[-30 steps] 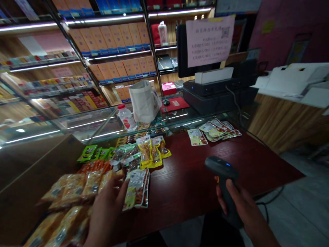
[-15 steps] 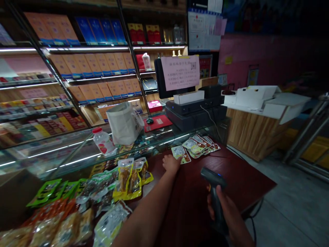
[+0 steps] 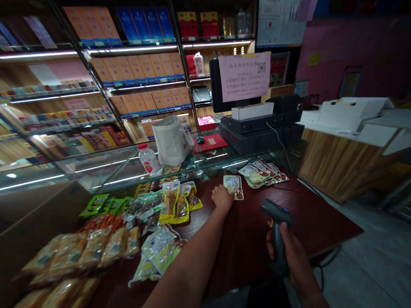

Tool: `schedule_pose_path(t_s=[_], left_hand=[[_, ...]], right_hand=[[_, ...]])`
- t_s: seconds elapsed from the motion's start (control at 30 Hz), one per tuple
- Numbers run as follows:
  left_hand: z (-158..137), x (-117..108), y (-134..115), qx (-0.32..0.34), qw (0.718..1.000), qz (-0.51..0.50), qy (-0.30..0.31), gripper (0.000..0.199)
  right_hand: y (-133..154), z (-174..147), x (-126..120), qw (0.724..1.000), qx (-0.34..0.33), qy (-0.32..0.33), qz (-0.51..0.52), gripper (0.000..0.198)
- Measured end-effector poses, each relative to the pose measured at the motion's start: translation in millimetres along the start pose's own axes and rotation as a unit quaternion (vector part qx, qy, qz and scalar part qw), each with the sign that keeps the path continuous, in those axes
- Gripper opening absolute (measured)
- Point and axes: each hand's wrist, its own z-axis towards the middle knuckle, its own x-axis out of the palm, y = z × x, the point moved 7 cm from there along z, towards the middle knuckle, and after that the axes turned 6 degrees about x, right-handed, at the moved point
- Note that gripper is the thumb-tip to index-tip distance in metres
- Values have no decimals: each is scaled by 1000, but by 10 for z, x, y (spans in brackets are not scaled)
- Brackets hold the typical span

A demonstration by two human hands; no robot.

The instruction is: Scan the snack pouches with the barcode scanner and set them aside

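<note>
While the right hand (image 3: pixel 290 248) clamps its grip on a scanner (image 3: pixel 278 233), the left hand (image 3: pixel 222 197) touches a packet (image 3: pixel 236 185), its own grip too hidden to tell; having turned, the packet now lies separate, just beside the pile (image 3: pixel 263 173) on the counter (image 3: pixel 245 233).

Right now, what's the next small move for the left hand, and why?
I'd probably secure the single packet with the left hand: that hand is at the packet's left edge, though its grip is unclear, and the right hand holds the scanner.
</note>
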Motion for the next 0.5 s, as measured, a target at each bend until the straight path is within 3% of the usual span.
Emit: schedule_pose_path(t_s=[0.33, 0.5], left_hand=[[-565, -247, 529, 71, 995, -71, 8, 44], [-724, -390, 818, 84, 990, -110, -3, 62]], right_hand=[[-21, -18, -6, 1000, -5, 1, 31, 62], [-35, -18, -27, 1000, 1, -2, 23, 65]])
